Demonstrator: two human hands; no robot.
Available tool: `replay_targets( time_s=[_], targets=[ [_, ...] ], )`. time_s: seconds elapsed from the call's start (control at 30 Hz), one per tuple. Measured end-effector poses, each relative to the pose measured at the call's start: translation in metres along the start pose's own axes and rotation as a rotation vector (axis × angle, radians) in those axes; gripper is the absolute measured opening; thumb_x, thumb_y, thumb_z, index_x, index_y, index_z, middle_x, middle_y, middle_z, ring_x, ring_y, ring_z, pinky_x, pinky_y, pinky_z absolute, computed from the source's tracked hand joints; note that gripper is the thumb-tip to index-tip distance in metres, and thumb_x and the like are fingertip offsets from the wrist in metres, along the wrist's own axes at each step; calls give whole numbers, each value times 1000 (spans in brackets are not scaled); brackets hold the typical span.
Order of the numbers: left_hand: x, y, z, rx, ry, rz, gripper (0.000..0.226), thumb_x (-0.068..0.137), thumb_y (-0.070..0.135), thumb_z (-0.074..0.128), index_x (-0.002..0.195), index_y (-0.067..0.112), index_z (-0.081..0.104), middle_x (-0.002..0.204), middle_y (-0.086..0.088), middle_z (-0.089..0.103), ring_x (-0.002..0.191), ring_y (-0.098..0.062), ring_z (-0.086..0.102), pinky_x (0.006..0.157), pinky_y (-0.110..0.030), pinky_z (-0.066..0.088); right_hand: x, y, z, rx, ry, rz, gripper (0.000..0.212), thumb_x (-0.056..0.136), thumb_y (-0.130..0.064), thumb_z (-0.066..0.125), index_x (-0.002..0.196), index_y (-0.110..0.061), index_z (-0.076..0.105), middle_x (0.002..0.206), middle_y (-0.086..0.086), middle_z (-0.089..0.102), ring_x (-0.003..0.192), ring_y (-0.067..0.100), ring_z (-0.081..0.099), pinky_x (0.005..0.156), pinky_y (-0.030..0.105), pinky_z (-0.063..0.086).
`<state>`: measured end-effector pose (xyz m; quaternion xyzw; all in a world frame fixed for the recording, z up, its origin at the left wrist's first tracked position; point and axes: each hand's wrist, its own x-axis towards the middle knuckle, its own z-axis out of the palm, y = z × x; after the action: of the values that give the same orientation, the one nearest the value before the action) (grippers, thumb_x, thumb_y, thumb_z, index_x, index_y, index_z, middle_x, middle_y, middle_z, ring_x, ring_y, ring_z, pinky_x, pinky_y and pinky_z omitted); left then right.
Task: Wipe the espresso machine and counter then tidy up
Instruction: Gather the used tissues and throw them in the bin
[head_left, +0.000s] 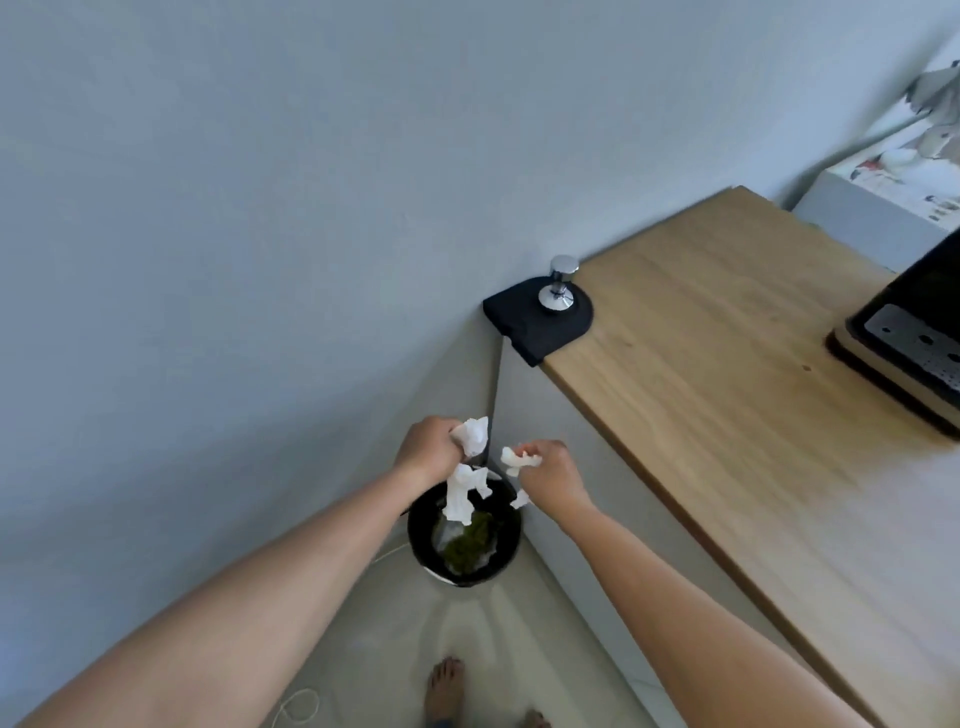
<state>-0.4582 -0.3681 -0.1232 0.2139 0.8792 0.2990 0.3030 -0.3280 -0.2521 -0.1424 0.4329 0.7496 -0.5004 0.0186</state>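
Two bare hands are extended over a black round bin (415, 525) that stands on the floor in the corner between the grey wall and the side panel of the desk (727, 364). I note the left hand (427, 450) closed in a fist-like grip on a crumpled white tissue (475, 435), part of which sticks out above the knuckles. A longer strip of tissue (460, 493) hangs or falls just below that hand, over the bin mouth; I cannot tell whether it is still attached to the held wad. The right hand (550, 475) pinches a smaller torn tissue piece (517, 460) between narrow fingertips, with another scrap (520, 500) showing just under the wrist. Inside the bin I see a dark green clump (470, 543) lying on pale liner or paper. On the wooden desk top, at its near left corner against the wall, a black tamping mat (540, 322) overhangs the edge slightly, and a chrome tamper (560, 283) stands upright on it. The espresso machine (904, 332) sits at the right edge of view, well apart from the hands; only its dark body and perforated metal drip tray are visible. A bare foot (444, 686) is on the pale floor below the bin, and a loop of thin white cord (301, 706) lies near the left forearm.
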Motion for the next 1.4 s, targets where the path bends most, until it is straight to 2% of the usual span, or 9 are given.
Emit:
replay_targets(
  time_s=[0.13, 0.33, 0.53, 0.67, 0.8, 0.93, 1.03, 1.3, 1.4],
  targets=[
    [25, -68, 32, -91, -5, -167, 13, 72, 9, 55, 73, 13, 68, 75, -1, 68, 71, -20, 63, 61, -28, 49, 37, 48, 43, 40, -40, 162, 35, 84, 4, 42, 99, -19, 63, 116, 8, 61, 102, 25, 60, 71, 23, 43],
    [80, -150, 101, -209, 31, -331, 16, 73, 10, 59, 79, 20, 70, 87, -5, 73, 82, -24, 69, 70, -29, 56, 108, 128, 110, 159, 29, 310, 38, 79, 9, 48, 105, -6, 71, 105, 12, 69, 98, 30, 66, 84, 33, 55],
    [131, -206, 172, -153, -20, -358, 21, 78, 12, 64, 97, 14, 71, 101, -6, 73, 95, -25, 66, 75, -26, 48, 157, 190, 164, 331, 50, 432, 32, 86, 9, 48, 105, -5, 69, 93, 11, 66, 81, 25, 62, 42, 11, 43],
    [158, -237, 207, -154, -45, -373, 39, 80, 10, 64, 119, 15, 64, 117, -7, 67, 107, -25, 62, 85, -26, 48, 188, 227, 195, 398, -10, 475, 45, 84, 1, 52, 124, -17, 63, 111, 5, 62, 101, 26, 61, 81, 32, 54],
    [176, -254, 224, -205, -96, -363, 53, 81, 14, 69, 132, 21, 56, 126, -2, 62, 112, -19, 58, 84, -18, 40, 206, 252, 210, 456, -61, 482, 51, 83, 0, 55, 128, -24, 62, 121, 5, 64, 105, 23, 63, 84, 33, 53],
    [184, -260, 227, -235, -78, -374, 45, 84, 15, 66, 128, 25, 60, 128, 0, 60, 116, -16, 56, 92, -18, 41, 212, 259, 210, 412, -13, 494, 44, 86, -1, 51, 125, -16, 64, 121, 7, 64, 112, 27, 60, 102, 43, 49],
    [181, -254, 221, -242, -60, -389, 34, 87, 14, 60, 121, 21, 66, 126, 0, 63, 115, -17, 58, 99, -22, 43, 207, 249, 204, 355, 12, 496, 35, 87, -2, 48, 108, -21, 69, 113, 5, 66, 107, 26, 61, 99, 45, 50],
    [136, -178, 156, -234, -23, -288, 24, 87, 20, 52, 92, 30, 72, 103, 5, 72, 95, -15, 66, 92, -30, 51, 163, 170, 157, 267, 68, 407, 36, 86, -4, 47, 112, -18, 69, 116, 4, 69, 104, 26, 64, 95, 45, 53],
    [110, -138, 124, -205, -3, -206, 23, 87, 20, 52, 87, 33, 71, 98, 5, 73, 93, -15, 67, 89, -31, 53, 130, 128, 129, 203, 53, 321, 37, 89, -4, 45, 113, -18, 68, 116, -1, 67, 100, 19, 63, 89, 32, 51]
  ],
)
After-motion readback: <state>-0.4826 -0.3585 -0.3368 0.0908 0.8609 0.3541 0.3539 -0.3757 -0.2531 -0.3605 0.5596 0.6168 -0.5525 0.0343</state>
